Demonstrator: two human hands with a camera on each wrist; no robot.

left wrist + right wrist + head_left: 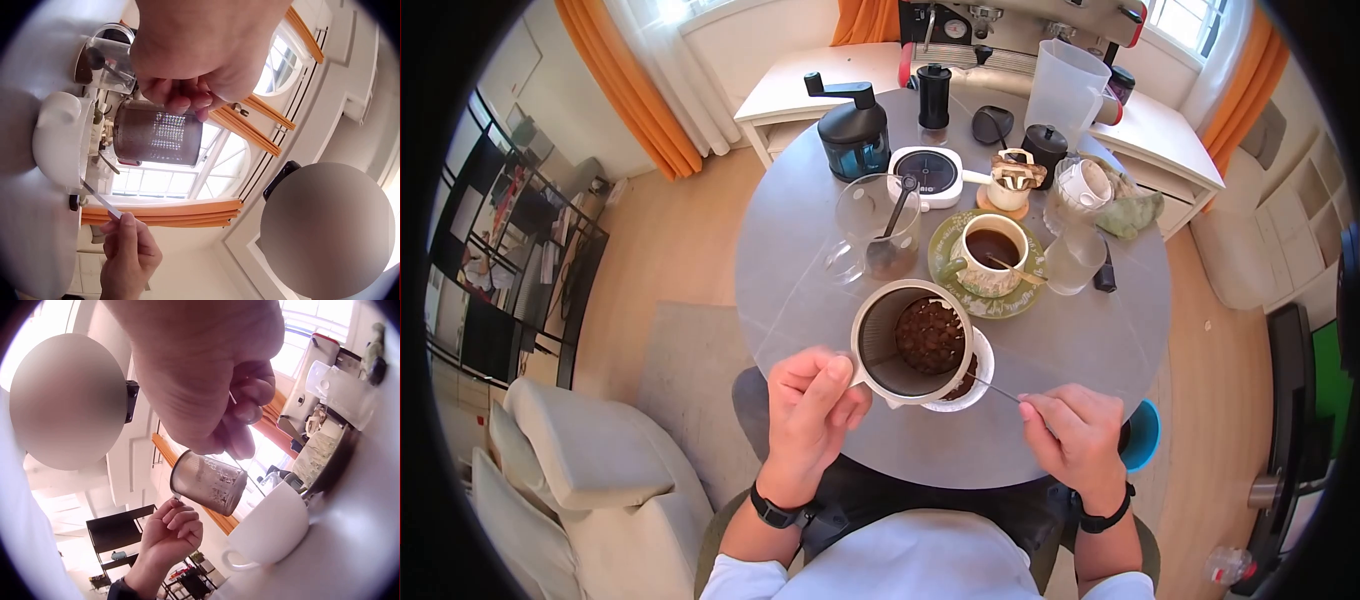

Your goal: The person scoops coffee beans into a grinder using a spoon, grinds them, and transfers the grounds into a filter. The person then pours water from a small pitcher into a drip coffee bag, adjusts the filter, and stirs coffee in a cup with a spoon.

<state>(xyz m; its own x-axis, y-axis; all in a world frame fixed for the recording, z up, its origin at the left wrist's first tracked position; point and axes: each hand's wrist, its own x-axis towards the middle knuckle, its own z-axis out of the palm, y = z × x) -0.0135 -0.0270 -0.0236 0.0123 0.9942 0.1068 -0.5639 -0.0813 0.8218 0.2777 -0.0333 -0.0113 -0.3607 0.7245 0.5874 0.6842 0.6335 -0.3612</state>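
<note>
My left hand (815, 405) grips the handle of a metal mesh coffee filter (878, 345), held up over the table. Wet coffee grounds (930, 335) lie inside it, and its mouth tips toward me. Below and partly behind it, a white cup (56, 147) stands on the table with dark grounds (963, 385) in it. My right hand (1075, 430) pinches the thin metal handle (1003, 392) of a utensil that slants down into the white cup. In the left wrist view its lower end is hidden behind the cup's rim.
Beyond the filter stand a patterned cup (990, 280) of dark coffee on a green saucer (945, 235) and a glass server (850, 215) with a black scoop. Farther back are a scale (927, 172), a hand grinder (855, 130), a drinking glass (1075, 258) and a clear pitcher (1060, 85).
</note>
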